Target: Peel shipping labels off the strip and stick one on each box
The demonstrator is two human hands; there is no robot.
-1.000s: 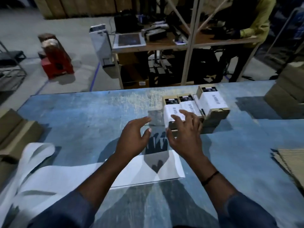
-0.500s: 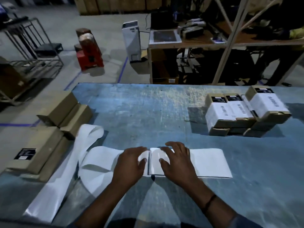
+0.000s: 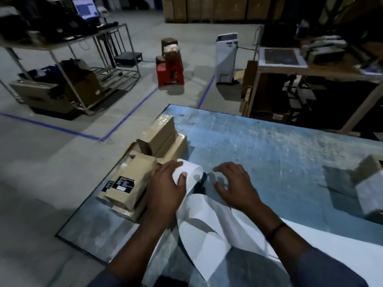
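Observation:
A long white label strip (image 3: 204,226) lies crumpled across the blue table (image 3: 269,146), one end curled up in a loop. My left hand (image 3: 165,189) grips that looped end, thumb over the paper. My right hand (image 3: 236,186) hovers just right of the loop, fingers spread and slightly bent, holding nothing. Brown cardboard boxes (image 3: 145,168) are stacked at the table's left corner, touching my left hand; one carries a black label (image 3: 121,184). A box with a white label (image 3: 371,187) sits at the right edge of view, partly cut off.
The table's left corner and front edge are close to the stacked boxes. Beyond lie a concrete floor with blue tape lines, a red stool stack (image 3: 170,65), a metal rack (image 3: 68,65) with cartons, a white unit (image 3: 226,59) and a wooden desk (image 3: 310,65).
My view has swung left, so the labelled boxes slid to the right edge. My left hand moved from pressing the flat strip to gripping its curled end by the brown boxes; my right hand lifted off.

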